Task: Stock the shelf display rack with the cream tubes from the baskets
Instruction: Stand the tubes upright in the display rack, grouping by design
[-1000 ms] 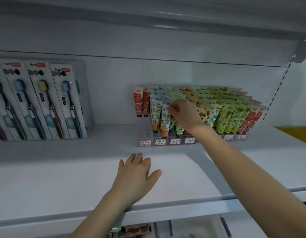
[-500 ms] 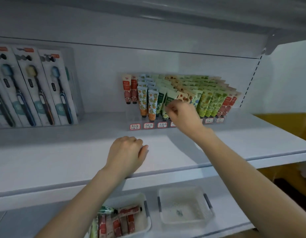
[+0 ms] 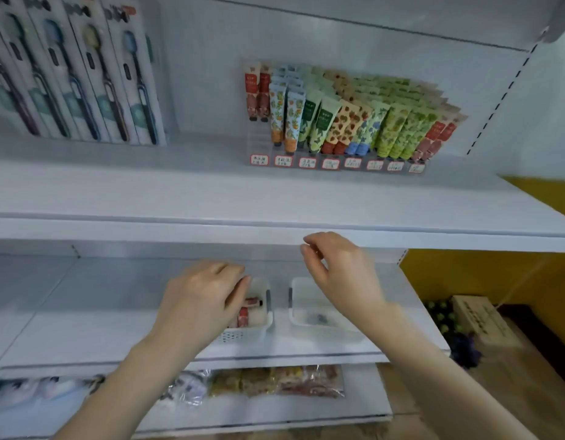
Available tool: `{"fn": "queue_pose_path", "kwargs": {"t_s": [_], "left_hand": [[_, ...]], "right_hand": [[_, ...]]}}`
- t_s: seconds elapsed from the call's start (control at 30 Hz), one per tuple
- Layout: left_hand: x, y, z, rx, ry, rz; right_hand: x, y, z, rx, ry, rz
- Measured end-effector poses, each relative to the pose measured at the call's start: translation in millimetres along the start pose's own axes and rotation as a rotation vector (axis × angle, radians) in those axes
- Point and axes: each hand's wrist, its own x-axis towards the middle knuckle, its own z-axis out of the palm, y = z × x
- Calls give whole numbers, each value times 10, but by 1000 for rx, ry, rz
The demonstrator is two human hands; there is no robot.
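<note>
Curled into the left basket (image 3: 269,301) over the red cream tubes (image 3: 248,308), our left hand (image 3: 201,300) hides whether it grips one, our right hand (image 3: 336,271) hangs loose and empty, and a blind grab could drop a tube short of the display rack (image 3: 259,142).

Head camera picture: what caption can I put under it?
Left hand dips into the tube basket, right hand hovers over the other basket, rack stands on the shelf above.

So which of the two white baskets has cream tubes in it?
The left basket, under the left hand: red tubes lie in it; the right basket shows none.
</note>
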Motion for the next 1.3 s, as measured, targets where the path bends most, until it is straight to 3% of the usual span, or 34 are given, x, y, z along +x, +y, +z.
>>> {"fn": "queue_pose_path", "kwargs": {"t_s": [0.2, 0.47, 0.83, 0.93, 1.07, 1.3], "left_hand": [[-580, -237, 136, 102, -134, -162], [-943, -792, 740, 198, -633, -437], [-678, -1630, 1875, 291, -857, -304], [-644, -1800, 2246, 377, -895, -183], [-633, -1953, 2614, 495, -927, -97], [-611, -2078, 3006, 642, -1035, 52]], "right_hand": [[-482, 80, 540, 47, -445, 188], [-705, 130, 1453, 102, -776, 387], [-441, 387, 2878, 151, -958, 693], [-550, 493, 3257, 128, -996, 766], [-665, 563, 3612, 148, -1089, 790], [-832, 605, 3971, 151, -1063, 815]]}}
